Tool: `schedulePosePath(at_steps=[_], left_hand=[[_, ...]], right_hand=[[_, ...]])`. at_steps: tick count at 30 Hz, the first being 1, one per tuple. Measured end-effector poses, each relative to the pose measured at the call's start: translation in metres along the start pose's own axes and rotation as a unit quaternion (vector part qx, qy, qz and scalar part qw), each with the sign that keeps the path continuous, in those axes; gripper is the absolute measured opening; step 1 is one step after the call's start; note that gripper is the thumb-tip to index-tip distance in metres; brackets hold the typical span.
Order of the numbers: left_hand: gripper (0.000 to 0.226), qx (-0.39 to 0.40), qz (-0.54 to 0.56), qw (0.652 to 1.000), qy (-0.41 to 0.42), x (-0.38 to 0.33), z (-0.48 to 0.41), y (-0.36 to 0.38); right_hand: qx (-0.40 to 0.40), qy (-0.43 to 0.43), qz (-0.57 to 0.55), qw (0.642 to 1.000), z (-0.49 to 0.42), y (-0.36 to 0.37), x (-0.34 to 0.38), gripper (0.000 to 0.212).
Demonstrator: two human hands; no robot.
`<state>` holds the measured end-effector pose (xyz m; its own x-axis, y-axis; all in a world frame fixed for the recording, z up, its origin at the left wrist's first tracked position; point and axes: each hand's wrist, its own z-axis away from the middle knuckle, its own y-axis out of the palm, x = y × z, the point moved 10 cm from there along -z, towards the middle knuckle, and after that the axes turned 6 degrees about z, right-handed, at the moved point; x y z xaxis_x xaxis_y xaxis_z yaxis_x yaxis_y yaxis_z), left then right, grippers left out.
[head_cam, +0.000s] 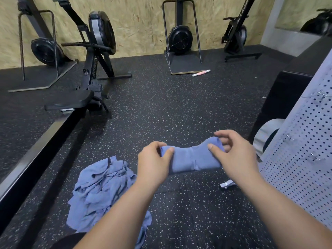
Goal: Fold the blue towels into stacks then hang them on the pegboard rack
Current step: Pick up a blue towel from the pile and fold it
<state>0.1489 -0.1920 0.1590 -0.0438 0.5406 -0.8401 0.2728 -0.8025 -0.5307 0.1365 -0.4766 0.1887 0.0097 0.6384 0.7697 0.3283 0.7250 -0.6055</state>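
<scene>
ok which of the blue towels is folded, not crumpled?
The folded blue towel, gripped at its ends by the left hand and right hand. The others lie in a crumpled heap on the floor beside the left forearm.

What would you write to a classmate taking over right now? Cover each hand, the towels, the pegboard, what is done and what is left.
Left hand pinches the left end of the folded towel; right hand pinches its right end, held above the floor.
The pile of unfolded towels lies on the floor, lower left. The pegboard stands at the right, with no towel on the part in view.
Done: this towel is folded. Left: fold the pile, stack, hang.
</scene>
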Motion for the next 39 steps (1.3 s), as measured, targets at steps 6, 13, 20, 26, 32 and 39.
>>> schedulePosePath(at_steps=[6,13,20,26,32,39], left_hand=[[0.042,0.116,0.391,0.89,-0.203,0.003,0.027,0.073],[0.032,0.061,0.37,0.887,-0.268,0.035,0.025,0.087],[0.042,0.105,0.401,0.858,-0.303,0.049,0.029,0.138],[0.017,0.192,0.313,0.876,-0.314,0.065,0.039,0.174],[0.058,0.3,0.176,0.888,-0.302,0.138,0.063,0.227],[0.058,0.342,0.183,0.846,-0.366,0.208,0.108,0.294]], right_hand=[[0.117,-0.033,-0.056,0.991,0.03,0.062,0.024,0.052],[0.1,0.064,-0.119,0.986,0.017,0.064,-0.014,0.039],[0.185,0.296,-0.139,0.927,0.024,0.087,-0.096,0.036],[0.161,0.341,-0.222,0.899,0.03,0.104,-0.146,0.036],[0.229,0.389,-0.206,0.868,0.061,0.122,-0.218,0.036],[0.265,0.385,-0.116,0.876,0.085,0.157,-0.291,0.042]])
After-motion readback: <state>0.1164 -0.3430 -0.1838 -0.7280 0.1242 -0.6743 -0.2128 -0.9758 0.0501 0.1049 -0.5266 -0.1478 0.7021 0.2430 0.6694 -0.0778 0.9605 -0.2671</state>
